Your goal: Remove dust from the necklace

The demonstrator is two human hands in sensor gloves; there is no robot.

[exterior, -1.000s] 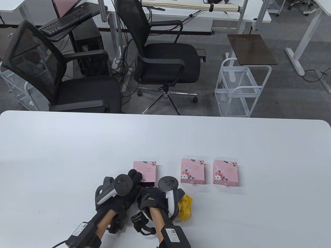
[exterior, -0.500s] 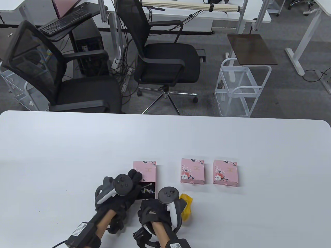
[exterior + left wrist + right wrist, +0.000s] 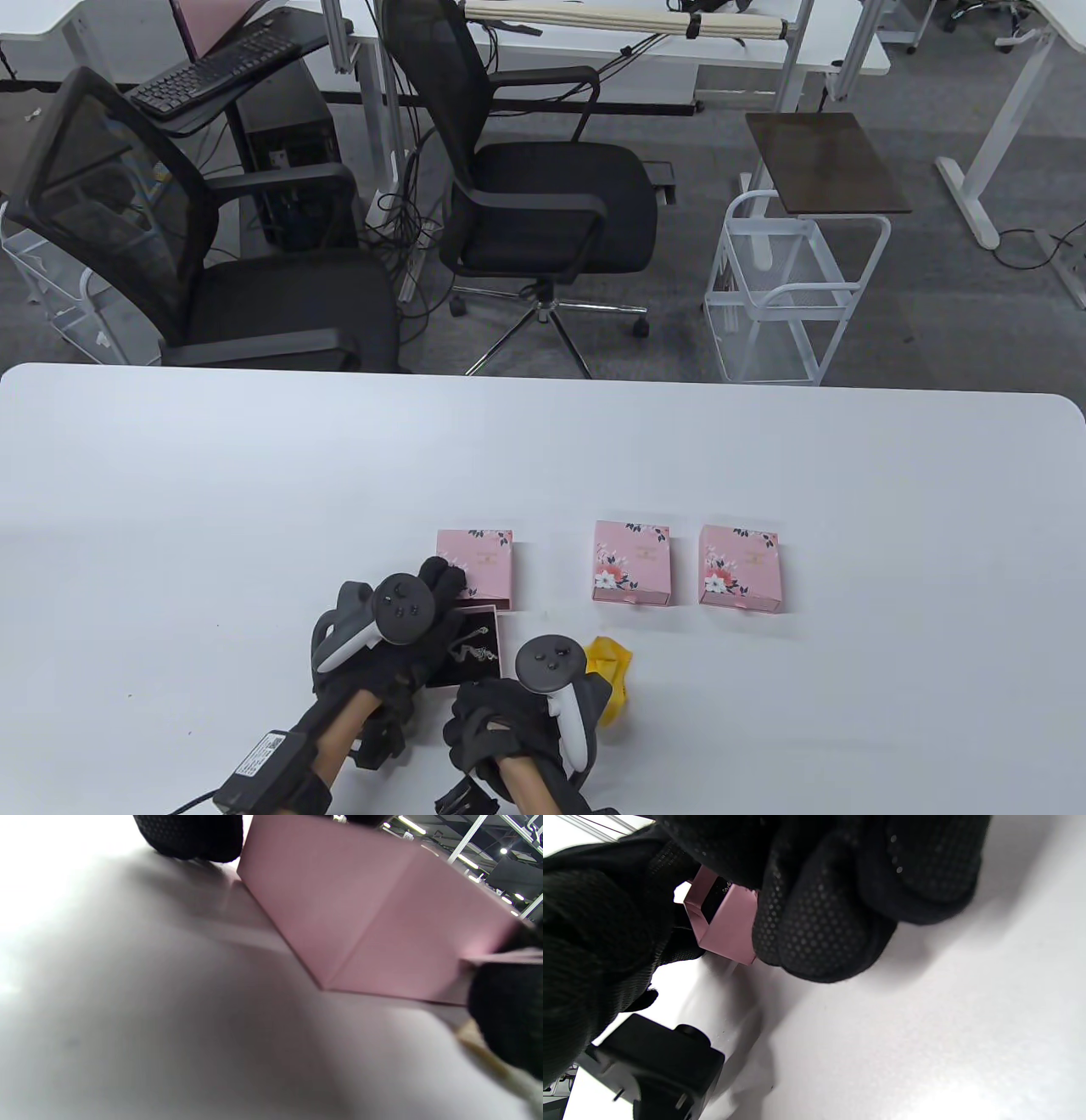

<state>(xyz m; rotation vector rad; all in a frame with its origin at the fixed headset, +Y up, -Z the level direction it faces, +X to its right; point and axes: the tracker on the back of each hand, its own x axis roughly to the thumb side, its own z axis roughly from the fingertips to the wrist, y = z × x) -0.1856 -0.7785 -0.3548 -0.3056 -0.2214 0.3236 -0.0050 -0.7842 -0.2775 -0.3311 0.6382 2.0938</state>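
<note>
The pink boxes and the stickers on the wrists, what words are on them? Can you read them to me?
Pink boxes: a small gold print on each lid, too small to read.
Wrist sticker: a square code and tiny print, too small to read.
Tray: tiny pale letters on its dark lining, blurred.
Nothing readable.

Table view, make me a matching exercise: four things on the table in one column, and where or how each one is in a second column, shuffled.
1. necklace
2. yellow cloth
3. pulled-out tray
4. two closed pink boxes

A. right of the right hand
B. lying in the tray
C. side by side, apart from both hands
D. between the two hands

Pairs: 1-B, 2-A, 3-D, 4-C
</note>
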